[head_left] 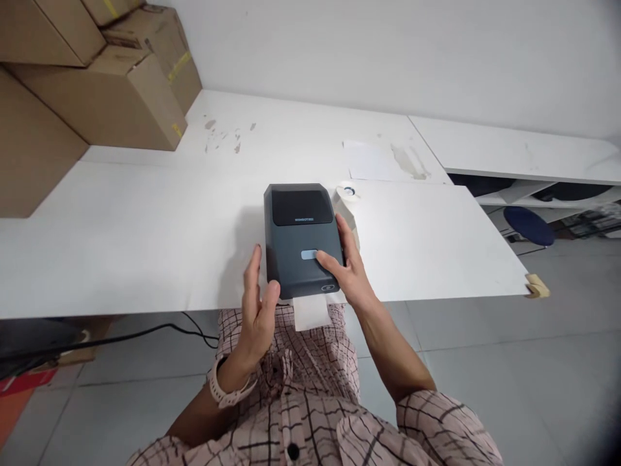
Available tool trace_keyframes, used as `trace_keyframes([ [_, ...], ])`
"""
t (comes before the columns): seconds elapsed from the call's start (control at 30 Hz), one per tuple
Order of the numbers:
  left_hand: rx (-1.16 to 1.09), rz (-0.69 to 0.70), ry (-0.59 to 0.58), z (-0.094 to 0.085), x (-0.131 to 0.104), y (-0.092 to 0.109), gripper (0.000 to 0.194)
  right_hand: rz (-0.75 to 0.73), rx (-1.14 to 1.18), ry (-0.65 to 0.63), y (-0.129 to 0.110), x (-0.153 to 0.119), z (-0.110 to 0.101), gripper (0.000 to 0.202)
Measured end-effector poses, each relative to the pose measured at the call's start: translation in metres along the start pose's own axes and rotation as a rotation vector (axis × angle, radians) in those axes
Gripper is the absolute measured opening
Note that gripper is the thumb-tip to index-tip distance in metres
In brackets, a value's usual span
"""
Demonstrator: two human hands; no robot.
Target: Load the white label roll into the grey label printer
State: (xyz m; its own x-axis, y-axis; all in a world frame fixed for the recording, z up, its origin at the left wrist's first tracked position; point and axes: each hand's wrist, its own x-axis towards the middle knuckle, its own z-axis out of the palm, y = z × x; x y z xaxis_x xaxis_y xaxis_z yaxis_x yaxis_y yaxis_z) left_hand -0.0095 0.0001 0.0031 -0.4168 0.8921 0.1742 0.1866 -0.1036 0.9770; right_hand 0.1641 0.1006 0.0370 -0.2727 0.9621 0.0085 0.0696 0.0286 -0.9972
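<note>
A dark grey label printer (301, 241) sits near the front edge of the white table, with a black window on its top. A blank white label strip (311, 313) hangs from its front, past the table edge. My right hand (355, 275) grips the printer's right side, its thumb on the right end of the light blue button (309, 254). At the printer's left front corner, my left hand (259, 310) is open, thumb and fingers apart. Whether its thumb touches the casing I cannot tell. Behind the printer, to the right, stands a white label roll (348, 191), partly hidden.
Cardboard boxes (130, 97) are stacked at the back left against the wall. A white paper sheet (366, 160) lies on the table (427, 239) behind the roll. Yellowish padding (537, 286) covers the right front corner. Black cables (160, 328) run below the left edge.
</note>
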Motion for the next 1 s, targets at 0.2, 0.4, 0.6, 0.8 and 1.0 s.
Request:
trace_keyframes([
  [0.2, -0.134, -0.031, -0.117, 0.008, 0.000, -0.004, 0.062, -0.055, 0.032, 0.048, 0.025, -0.027, -0.009, 0.075],
  [0.4, -0.224, 0.237, -0.048, 0.005, 0.046, 0.006, 0.051, -0.295, -0.011, 0.052, 0.001, 0.010, -0.022, 0.076],
  [0.6, 0.023, 0.024, 0.003, 0.014, 0.101, -0.015, 0.064, -0.440, -0.251, 0.020, -0.034, 0.089, -0.031, 0.081],
  [0.8, 0.111, -0.088, -0.162, 0.017, 0.119, -0.033, 0.080, -0.614, -0.554, 0.097, -0.041, 0.134, -0.026, 0.075],
  [1.0, 0.139, -0.112, -0.181, 0.017, 0.116, -0.019, 0.082, -0.694, -0.937, 0.072, -0.044, 0.100, -0.005, 0.036],
])
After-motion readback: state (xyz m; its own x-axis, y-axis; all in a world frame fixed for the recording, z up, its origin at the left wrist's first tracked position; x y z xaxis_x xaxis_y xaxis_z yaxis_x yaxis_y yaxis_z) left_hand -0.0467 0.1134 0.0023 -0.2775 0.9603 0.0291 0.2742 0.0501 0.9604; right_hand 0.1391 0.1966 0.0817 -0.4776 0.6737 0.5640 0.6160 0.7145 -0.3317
